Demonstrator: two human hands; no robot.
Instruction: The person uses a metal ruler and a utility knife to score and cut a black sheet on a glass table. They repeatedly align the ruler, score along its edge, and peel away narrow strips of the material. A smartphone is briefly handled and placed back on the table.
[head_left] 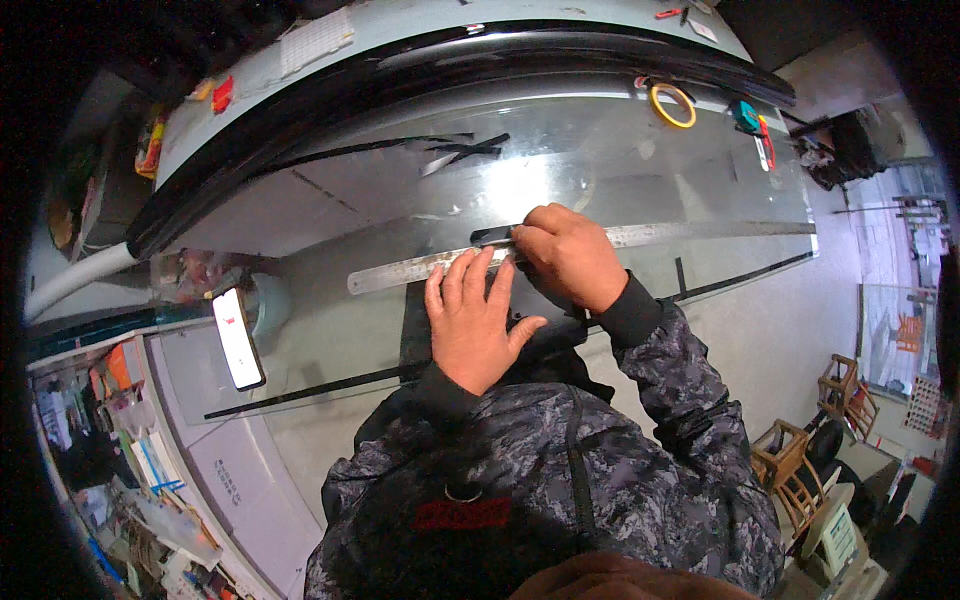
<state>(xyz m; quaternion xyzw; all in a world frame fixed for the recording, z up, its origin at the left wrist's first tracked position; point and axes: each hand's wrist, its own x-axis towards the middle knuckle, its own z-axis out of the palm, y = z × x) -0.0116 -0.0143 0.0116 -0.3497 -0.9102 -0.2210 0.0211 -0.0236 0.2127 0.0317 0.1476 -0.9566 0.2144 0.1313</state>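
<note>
A long steel ruler (385, 276) lies across a glass-topped table (345, 325) in front of me. My left hand (472, 325) rests flat with its fingers spread, the fingertips pressing on the ruler. Just right of it, my right hand (572, 258) is closed in a fist at the ruler's edge. What its fingers hold is hidden by the hand. A short black piece (490, 236) lies at the ruler's far edge by the right fingers. Dark sheet material (415, 320) shows below the ruler, partly covered by my left hand.
Black strips (470, 152) lie farther off, before a long glossy black roll (400, 72). A yellow tape ring (672, 105) and a teal tape measure (745, 117) are at the far right. At the left lies a lit phone (237, 340). Wooden stools (785, 450) stand right.
</note>
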